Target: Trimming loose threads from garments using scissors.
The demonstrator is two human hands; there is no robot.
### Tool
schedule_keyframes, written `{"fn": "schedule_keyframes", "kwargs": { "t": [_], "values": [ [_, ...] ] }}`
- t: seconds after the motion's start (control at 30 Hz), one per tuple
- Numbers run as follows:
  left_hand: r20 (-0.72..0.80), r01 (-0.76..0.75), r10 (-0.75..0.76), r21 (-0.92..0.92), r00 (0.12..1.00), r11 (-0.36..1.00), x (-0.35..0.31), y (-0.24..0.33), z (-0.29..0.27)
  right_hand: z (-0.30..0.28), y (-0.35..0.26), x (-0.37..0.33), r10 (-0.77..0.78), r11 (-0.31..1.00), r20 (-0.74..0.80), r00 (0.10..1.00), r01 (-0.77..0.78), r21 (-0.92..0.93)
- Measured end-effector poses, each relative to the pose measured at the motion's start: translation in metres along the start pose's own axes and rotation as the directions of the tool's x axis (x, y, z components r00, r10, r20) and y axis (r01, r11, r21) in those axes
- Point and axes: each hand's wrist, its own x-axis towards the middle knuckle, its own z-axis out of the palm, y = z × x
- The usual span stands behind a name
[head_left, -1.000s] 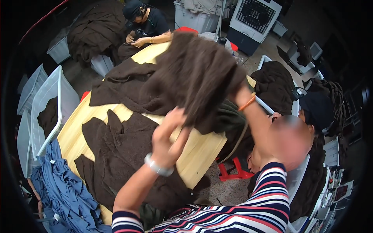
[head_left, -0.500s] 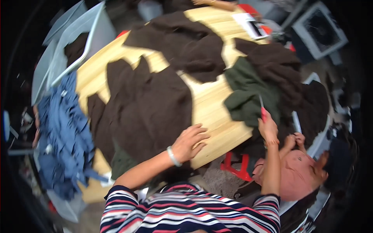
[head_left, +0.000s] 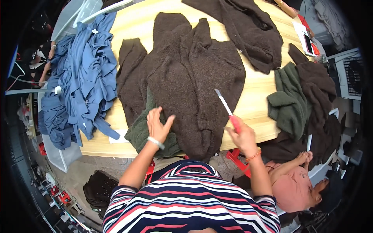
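A dark brown knitted garment point(head_left: 175, 85) lies spread on the wooden table in front of me, with a dark green knit point(head_left: 138, 134) partly under its left side. My left hand point(head_left: 157, 126) is open, fingers spread, over the spot where the green and brown knits meet; I cannot tell whether it touches them. My right hand point(head_left: 244, 136) is closed around the red handle of a slim knife point(head_left: 224, 103). Its pale narrow blade points up and left, over the right part of the brown garment.
Blue garments point(head_left: 91, 73) are heaped at the left edge. Another brown garment point(head_left: 256, 37) lies at the far side. To the right is a green garment point(head_left: 289, 97) beside more brown knits. A co-worker in a pink top point(head_left: 291, 186) sits at right; a phone point(head_left: 308, 43) lies far right.
My view has turned left. Both hands have come over the brown garment in front of me; the right one has left the green garment with the knife still in it.
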Motion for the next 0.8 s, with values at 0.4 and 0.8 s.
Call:
{"fn": "schedule_keyframes", "kwargs": {
  "t": [0.4,0.8],
  "values": [
    [-0.341,-0.128,-0.033,-0.441,0.94,0.889,0.21,-0.023,-0.038,0.017,-0.051,0.108,-0.012,0.998,-0.199,0.98,0.024,0.057],
    [0.788,0.735,-0.078,-0.527,0.61,0.426,0.073,0.099,0.045,0.024,-0.012,0.065,0.031,0.843,0.0,1.0,-0.026,0.537]
  ]
}}
